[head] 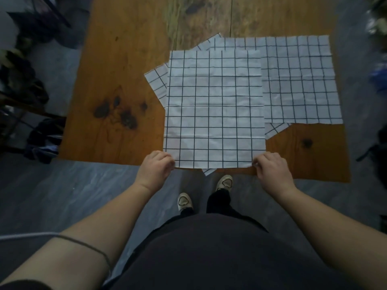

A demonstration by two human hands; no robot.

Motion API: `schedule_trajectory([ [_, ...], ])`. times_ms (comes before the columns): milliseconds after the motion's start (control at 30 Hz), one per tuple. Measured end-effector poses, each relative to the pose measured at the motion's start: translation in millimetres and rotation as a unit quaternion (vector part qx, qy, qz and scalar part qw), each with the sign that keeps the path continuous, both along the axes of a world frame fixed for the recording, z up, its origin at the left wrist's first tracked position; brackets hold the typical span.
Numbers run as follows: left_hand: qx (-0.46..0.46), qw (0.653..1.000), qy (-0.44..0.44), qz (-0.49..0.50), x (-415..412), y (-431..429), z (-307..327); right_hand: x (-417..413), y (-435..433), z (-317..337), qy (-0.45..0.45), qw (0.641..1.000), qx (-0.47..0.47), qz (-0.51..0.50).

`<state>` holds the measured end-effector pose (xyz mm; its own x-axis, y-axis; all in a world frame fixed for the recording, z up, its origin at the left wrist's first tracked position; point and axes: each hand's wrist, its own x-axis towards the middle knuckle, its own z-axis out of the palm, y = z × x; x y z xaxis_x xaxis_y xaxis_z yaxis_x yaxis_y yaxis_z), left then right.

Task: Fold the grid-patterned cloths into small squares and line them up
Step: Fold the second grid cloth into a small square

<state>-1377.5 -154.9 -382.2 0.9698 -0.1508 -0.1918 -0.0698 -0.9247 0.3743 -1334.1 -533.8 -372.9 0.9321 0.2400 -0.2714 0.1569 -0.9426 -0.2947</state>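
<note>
The left hand (156,168) is pinching the near-left corner of the top cloth (213,105), fingers curled onto its edge. The right hand (272,170) is pinching the near-right corner the same way. The grid-patterned sheet is lying flat and unfolded, stretching away from both hands, its near edge sitting at the table (117,80) edge. A second cloth (157,82) is lying turned at an angle under it, its corners poking out beyond the left hand and just between the hands. A third cloth (299,80) is lying spread out beyond the right hand, partly tucked under the top one. Below the hands, two shoes (225,182) are standing on the floor.
</note>
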Motion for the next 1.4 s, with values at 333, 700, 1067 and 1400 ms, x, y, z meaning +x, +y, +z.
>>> schedule_trajectory([
  [333, -0.021, 1.000, -0.013, -0.017, -27, 28, -1, -46, 29, 12, -0.004, 0.997, -0.002, -0.074],
  [700, -0.027, 0.999, -0.010, -0.025, -28, 28, 2, -76, 38, 44, 0.020, 0.977, 0.136, -0.165],
  [1067, -0.149, 0.987, -0.048, -0.017, -44, 50, 54, -81, 38, 60, -0.065, 0.983, 0.114, -0.126],
  [1400, -0.197, 0.978, -0.034, 0.060, 11, 32, 91, -23, 21, 75, -0.129, 0.974, 0.151, -0.109],
])
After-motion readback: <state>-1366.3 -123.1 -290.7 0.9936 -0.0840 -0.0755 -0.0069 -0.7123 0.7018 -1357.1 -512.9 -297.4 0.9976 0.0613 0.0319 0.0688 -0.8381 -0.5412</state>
